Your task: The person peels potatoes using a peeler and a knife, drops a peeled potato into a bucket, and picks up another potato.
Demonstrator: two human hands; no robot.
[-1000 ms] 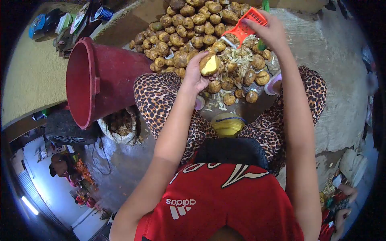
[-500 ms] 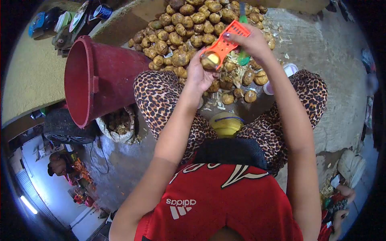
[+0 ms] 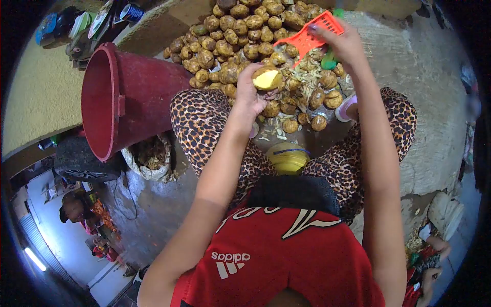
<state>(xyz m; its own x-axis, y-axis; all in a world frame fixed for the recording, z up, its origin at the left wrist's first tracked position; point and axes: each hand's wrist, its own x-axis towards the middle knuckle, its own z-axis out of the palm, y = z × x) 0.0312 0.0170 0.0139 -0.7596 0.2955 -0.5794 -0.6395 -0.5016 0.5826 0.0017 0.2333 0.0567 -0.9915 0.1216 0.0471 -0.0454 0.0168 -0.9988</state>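
Note:
My left hand (image 3: 251,94) is wrapped round a brown tuber (image 3: 267,80) that shows a bare yellow patch on its upper side. Up and to the right, my right hand (image 3: 346,43) grips an orange peeler (image 3: 312,37) with a slotted end, held apart from the tuber. Something green shows beside the right fingers. Beyond both hands lies a pile of unpeeled brown tubers (image 3: 230,38). Pale peelings (image 3: 307,84) are scattered on the tubers below the peeler.
A large red bucket (image 3: 117,102) lies tipped on the left, with a white sack (image 3: 151,161) below it. Between my legs is a yellow container (image 3: 288,157). A tire (image 3: 84,158) stands farther left. Other people show at lower left (image 3: 76,210) and lower right (image 3: 429,271).
Half a second ago the peeler was against the tuber. My right hand has since moved it up and right, away from the tuber. The tuber's yellow patch now looks larger.

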